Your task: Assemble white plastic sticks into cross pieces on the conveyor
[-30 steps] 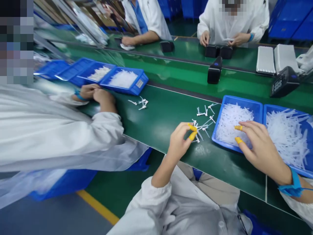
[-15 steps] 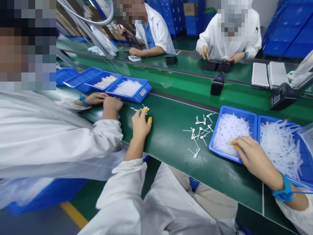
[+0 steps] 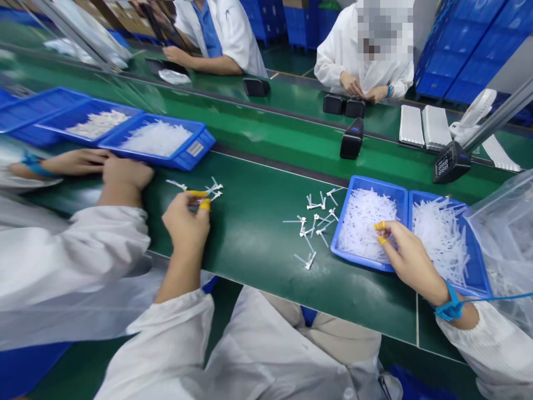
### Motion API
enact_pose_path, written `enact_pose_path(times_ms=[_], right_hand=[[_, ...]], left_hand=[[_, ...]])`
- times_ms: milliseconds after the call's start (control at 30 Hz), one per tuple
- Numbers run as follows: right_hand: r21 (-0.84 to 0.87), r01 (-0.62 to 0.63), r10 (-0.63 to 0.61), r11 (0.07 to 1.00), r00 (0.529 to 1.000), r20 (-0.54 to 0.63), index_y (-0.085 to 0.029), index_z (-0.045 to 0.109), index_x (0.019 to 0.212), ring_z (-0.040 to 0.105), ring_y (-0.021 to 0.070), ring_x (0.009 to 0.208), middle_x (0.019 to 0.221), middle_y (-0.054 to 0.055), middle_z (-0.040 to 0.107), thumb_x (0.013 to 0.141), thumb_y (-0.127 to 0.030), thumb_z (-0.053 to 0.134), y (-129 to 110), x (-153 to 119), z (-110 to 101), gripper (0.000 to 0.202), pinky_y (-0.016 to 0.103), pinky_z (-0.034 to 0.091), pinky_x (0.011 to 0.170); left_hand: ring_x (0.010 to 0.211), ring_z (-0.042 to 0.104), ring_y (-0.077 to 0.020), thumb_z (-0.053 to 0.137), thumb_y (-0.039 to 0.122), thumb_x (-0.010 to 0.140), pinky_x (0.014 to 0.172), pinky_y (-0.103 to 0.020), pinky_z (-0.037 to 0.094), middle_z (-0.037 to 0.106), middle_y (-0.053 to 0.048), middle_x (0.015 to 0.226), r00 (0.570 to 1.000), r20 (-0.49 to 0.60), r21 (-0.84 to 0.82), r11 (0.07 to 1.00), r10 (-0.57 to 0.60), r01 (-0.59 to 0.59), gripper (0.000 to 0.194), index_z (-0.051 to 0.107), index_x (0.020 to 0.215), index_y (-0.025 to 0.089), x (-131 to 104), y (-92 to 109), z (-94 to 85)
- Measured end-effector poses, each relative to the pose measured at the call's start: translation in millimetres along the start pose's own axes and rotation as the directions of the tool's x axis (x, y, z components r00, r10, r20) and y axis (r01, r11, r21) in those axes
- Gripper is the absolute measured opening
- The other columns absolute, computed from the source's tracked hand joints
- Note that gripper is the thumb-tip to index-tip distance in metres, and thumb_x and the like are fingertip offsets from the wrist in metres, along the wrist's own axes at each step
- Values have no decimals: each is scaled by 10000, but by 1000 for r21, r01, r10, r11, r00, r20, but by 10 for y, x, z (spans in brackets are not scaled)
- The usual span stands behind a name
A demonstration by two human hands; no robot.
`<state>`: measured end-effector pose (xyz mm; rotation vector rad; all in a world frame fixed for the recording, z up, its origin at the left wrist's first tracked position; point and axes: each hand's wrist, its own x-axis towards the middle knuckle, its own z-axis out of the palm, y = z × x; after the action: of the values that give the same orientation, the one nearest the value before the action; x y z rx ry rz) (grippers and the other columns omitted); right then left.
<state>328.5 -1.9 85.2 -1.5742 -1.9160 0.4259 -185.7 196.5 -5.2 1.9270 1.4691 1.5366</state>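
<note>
My left hand [image 3: 185, 225], with yellow finger cots on thumb and forefinger, is at a small group of white plastic pieces with thin translucent strips [image 3: 215, 188]. Its two fingertips are close together at one of these pieces and look pinched on it. Above the left part of a blue tray [image 3: 340, 253] is my right hand [image 3: 410, 258], also in yellow finger cots. Its thumb and forefinger are a little apart over the heap of short white translucent strips [image 3: 366, 216]. I see no separate strip between them.
Several joined white pieces with strips [image 3: 310, 225] lie beside the tray. A second blue tray [image 3: 481, 272] holds longer strips. At left, a co-worker's hands [image 3: 125, 175] are by further blue trays [image 3: 187, 158]. A blue wristband [image 3: 449, 303] trails a cord.
The view has shifted right. My left thumb and forefinger have come together at the white pieces. My right fingertips, earlier in the strips, have lifted slightly and sit apart.
</note>
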Motion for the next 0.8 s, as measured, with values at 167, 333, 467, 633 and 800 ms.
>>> enact_pose_path(times_ms=[167,333,467,633,800], right_hand=[[11,8,-8,1000,1000,11,-239,685,1220,696,293,1053,1104,99,682,1126,-205,518,-25,-2,13,194,461,585,950],[48,6,-7,999,1000,13,-249,735,1161,704,276,1036,1111,89,702,1105,-172,540,-33,7,-15,216,433,587,925],[66,-32,32,997,999,-10,-249,744,1151,700,273,1047,1129,86,721,1104,-198,567,-21,27,-59,190,426,567,921],[156,-128,144,979,985,-97,-242,764,1165,701,269,1025,1133,87,728,1115,-295,608,3,59,-75,173,415,563,871],[337,-162,250,928,939,-238,-248,746,1199,718,278,1158,1226,92,749,1110,-341,634,-5,70,-44,171,456,587,1019]], left_hand=[[910,780,-227,828,314,948,769,-412,583,844,-23,1071,998,-49,-107,993,46,-51,246,813,1192,290,-514,1013,199],[1009,791,-234,717,171,1056,868,-365,666,857,-58,1096,704,447,-403,827,552,-392,210,811,1204,286,-1254,2104,498],[1113,765,-225,646,144,1106,910,-321,626,857,-53,1168,542,596,-420,805,592,-418,221,781,1243,253,-1611,2378,858],[1192,736,-247,620,120,1094,978,-352,601,836,-91,1238,494,675,-370,830,548,-416,253,750,1293,206,-1756,2188,1092],[1240,729,-242,592,92,1071,1068,-381,603,798,-84,1336,491,720,-377,870,491,-318,330,736,1330,240,-1738,2138,1104]])
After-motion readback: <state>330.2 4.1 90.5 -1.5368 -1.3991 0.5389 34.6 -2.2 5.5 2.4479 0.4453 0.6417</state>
